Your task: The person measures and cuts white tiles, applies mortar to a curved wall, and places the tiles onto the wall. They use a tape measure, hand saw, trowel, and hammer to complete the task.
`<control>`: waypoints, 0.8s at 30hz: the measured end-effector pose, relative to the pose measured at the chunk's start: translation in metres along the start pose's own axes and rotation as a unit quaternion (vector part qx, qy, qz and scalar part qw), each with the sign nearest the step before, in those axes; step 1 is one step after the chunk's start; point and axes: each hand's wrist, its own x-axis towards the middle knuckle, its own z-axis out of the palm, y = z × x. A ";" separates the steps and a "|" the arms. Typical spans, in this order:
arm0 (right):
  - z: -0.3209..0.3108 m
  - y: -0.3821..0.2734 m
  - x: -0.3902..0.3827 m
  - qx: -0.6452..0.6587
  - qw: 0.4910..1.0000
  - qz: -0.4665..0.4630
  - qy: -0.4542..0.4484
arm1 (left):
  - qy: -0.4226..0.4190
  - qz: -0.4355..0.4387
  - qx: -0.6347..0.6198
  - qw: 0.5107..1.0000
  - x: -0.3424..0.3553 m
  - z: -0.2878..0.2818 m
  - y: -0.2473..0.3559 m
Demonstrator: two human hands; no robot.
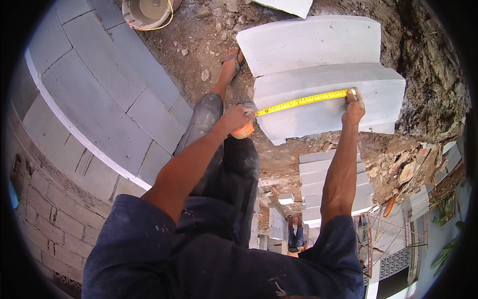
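Note:
A yellow tape measure blade (302, 100) is stretched across the top of a light grey block (318, 117). My left hand (235, 117) is closed on the orange tape case (243, 131) at the block's left end. My right hand (354, 105) pinches the blade's end near the block's right side, its fingertips at the block. Behind that block lies another grey block (308, 42), and part of a third (285, 5) shows at the top edge.
A block wall (94, 99) runs along the left. A bucket (147, 15) stands at the top left. Stacked blocks (328, 182) lie below the measured one. Rough soil and rubble (428, 65) are at the right. A scaffold frame (406, 244) and another person's legs (296, 234) show farther off.

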 end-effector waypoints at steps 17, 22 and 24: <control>0.002 -0.003 0.026 -0.152 0.985 -0.044 -0.066 | 0.039 0.118 -0.003 0.992 0.049 0.001 -0.034; 0.005 -0.001 0.010 -0.170 0.978 -0.086 -0.086 | 0.057 0.113 0.013 0.992 0.045 -0.001 -0.027; 0.004 -0.001 0.012 -0.161 0.980 -0.073 -0.087 | 0.034 0.087 0.000 0.996 0.049 -0.003 -0.027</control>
